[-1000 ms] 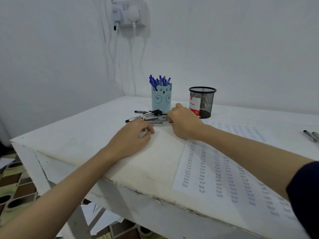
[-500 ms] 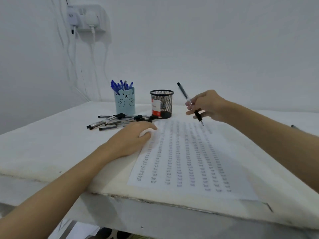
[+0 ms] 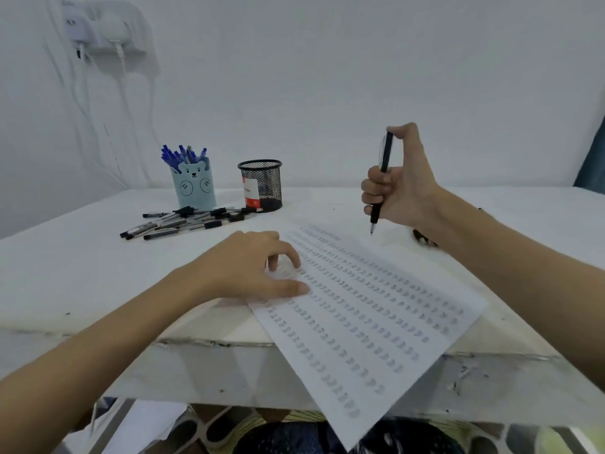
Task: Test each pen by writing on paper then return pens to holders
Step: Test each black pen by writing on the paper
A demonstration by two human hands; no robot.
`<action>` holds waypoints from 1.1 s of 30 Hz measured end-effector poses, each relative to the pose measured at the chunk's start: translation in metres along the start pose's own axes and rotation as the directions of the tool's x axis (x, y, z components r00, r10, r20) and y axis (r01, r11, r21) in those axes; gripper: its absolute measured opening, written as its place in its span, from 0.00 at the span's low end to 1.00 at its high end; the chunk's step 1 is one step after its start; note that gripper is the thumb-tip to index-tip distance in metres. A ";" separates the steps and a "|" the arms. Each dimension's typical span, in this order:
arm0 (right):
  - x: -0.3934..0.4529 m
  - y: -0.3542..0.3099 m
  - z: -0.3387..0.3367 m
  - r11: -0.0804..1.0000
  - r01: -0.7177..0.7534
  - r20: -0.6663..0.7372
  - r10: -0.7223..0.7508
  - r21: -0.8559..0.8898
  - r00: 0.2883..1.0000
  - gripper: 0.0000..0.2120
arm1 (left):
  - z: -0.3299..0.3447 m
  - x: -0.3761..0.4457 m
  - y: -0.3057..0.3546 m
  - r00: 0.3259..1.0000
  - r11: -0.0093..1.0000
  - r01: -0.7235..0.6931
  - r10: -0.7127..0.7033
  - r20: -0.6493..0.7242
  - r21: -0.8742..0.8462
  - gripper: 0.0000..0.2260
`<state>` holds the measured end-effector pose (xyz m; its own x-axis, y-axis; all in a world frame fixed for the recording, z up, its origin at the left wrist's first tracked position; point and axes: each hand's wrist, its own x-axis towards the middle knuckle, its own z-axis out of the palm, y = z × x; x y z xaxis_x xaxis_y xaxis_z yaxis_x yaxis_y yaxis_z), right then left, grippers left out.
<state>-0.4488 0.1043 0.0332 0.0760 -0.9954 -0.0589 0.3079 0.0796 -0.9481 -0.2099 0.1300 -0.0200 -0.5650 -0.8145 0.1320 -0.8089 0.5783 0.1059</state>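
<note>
Lying loose at 10 o'clock: untested pens (image 3: 183, 221), just before the bear holder (image 3: 193, 183) and mesh holder (image 3: 261, 185). Pressing flat on the paper (image 3: 366, 309), fingers spread: left hand (image 3: 248, 270). Gripping 1 black pen (image 3: 381, 178) upright at 2 o'clock, thumb on its button: right hand (image 3: 401, 181). Probably clicking; worth confirming the tip is out, then writing in a blank gap, sheet pinned.
</note>
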 end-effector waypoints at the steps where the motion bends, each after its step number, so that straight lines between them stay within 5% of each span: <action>1: -0.002 0.000 0.001 0.999 0.000 0.007 0.000 0.042 1.000 0.27 | 0.000 0.001 0.001 1.000 1.000 -0.004 0.004 -0.007 0.007 0.25; 5: 0.001 0.005 0.004 0.999 0.005 0.018 -0.006 0.051 1.000 0.31 | -0.001 0.014 -0.004 0.996 1.000 -0.015 0.013 -0.087 -0.026 0.21; 8: 0.013 0.012 0.004 0.990 0.031 0.044 -0.025 -0.140 0.999 0.21 | 0.000 0.033 -0.015 0.991 0.997 -0.006 -0.005 -0.131 -0.083 0.10; 14: 0.042 0.026 -0.002 0.824 0.015 0.030 0.003 -0.566 1.000 0.35 | 0.005 0.074 -0.021 0.995 0.999 0.039 -0.039 -0.091 0.000 0.08; 17: 0.057 0.038 -0.004 0.701 0.148 0.036 -0.172 -0.697 0.984 0.19 | 0.012 0.094 -0.019 0.982 0.986 0.076 -0.048 -0.185 0.149 0.10; 20: 0.073 0.052 -0.007 0.646 0.236 0.015 -0.328 -0.726 0.944 0.17 | 0.024 0.113 -0.020 0.970 0.991 0.066 -0.035 -0.242 0.120 0.10; 25: 0.079 0.066 -0.008 0.691 0.283 0.072 -0.317 -0.665 0.946 0.18 | 0.041 0.124 -0.029 0.960 0.998 -0.049 0.035 -0.278 -0.045 0.12; 33: 0.079 0.074 -0.007 0.535 0.348 0.090 -0.449 -0.770 0.889 0.22 | 0.046 0.128 -0.037 0.958 0.986 -0.063 0.017 -0.287 -0.151 0.12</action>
<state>-0.4270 0.0312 -0.0436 0.0143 -0.9156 0.4017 -0.5389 -0.3455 -0.7683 -0.2600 0.0029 -0.0528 -0.5085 -0.7564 0.4115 -0.7376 0.6292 0.2450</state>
